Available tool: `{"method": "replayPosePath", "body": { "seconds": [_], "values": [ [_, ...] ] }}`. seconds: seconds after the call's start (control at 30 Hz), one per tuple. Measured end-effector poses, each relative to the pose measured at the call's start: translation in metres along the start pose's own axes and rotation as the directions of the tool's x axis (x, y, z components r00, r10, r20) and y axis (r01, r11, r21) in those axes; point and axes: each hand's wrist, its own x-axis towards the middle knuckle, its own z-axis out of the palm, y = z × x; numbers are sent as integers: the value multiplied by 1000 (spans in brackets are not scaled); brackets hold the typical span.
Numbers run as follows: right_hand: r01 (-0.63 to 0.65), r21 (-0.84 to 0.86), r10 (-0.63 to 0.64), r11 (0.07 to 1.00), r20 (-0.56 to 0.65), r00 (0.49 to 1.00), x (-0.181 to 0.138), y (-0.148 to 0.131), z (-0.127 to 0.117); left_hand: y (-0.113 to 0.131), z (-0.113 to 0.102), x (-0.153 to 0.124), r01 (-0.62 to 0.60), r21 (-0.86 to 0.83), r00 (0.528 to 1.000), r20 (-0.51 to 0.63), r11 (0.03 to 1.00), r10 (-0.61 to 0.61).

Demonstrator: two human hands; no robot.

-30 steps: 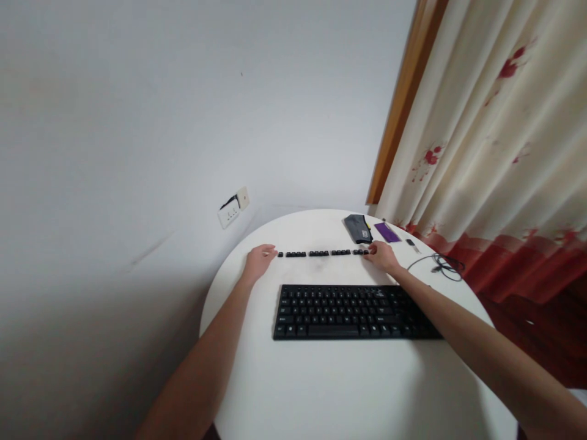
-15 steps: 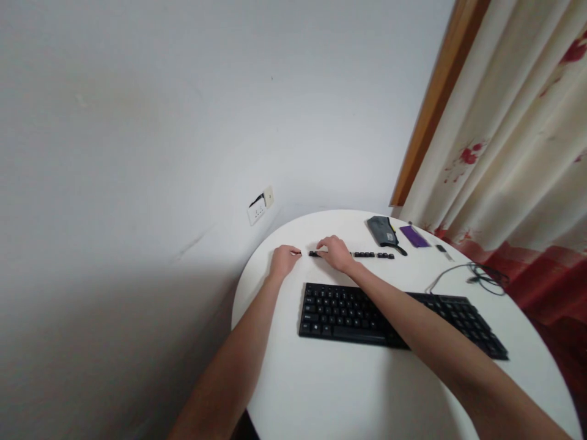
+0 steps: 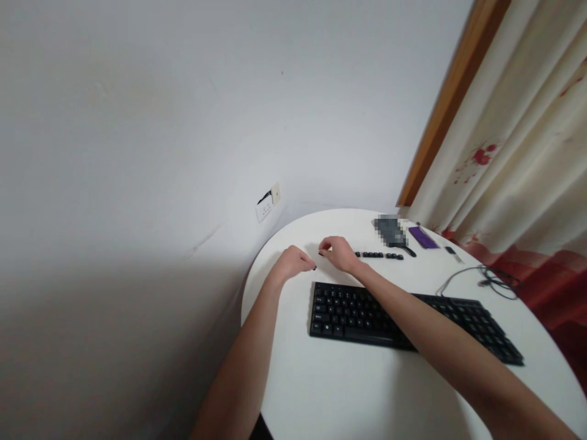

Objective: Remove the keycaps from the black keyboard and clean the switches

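My left hand [image 3: 293,263] is closed in a pinch on a small black keycap [image 3: 315,267], just beyond the upper left corner of the black keyboard [image 3: 343,308]. To its right, the fingertips of my right hand [image 3: 338,252] are closed on another small dark piece [image 3: 320,253], which looks like a keycap too. My right forearm crosses over the keyboard and hides part of its middle. A row of loose black keycaps [image 3: 378,255] lies on the table to the right of my right hand, its left end hidden behind that hand.
The round white table [image 3: 348,391] stands against the wall. A grey pouch [image 3: 389,231], blurred in the picture, a purple item [image 3: 422,238] and a small dark-and-clear item [image 3: 453,253] lie at the back right. The keyboard's cable [image 3: 498,281] is coiled at the right.
My left hand has come nearer to the keyboard's upper left corner with its keycap. My right hand has closed on a dark piece at the row's left end. The view has shifted slightly left.
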Motion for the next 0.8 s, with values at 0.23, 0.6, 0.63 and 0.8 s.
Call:
{"method": "replayPosePath", "body": {
  "seconds": [0.23, 0.6, 0.63, 0.8],
  "values": [
    [-75, 287, 67, 955, 37, 997, -62, 5, -15, 16, 0, -16, -39, -60, 954, 295, 997, 55],
    [-116, 458, 113, 881, 36, 993, -82, 9, 1, 26, 3, -20, -107, 165, 964, 259, 980, 62],
    [-118, 467, 116, 876, 34, 993, -83, 9, 2, 28, 4, -21, -111, 180, 965, 254, 977, 63],
    [-116, 479, 115, 870, 31, 993, -85, 8, 0, 37, 6, -26, -133, 252, 970, 233, 958, 73]
  ]
}}
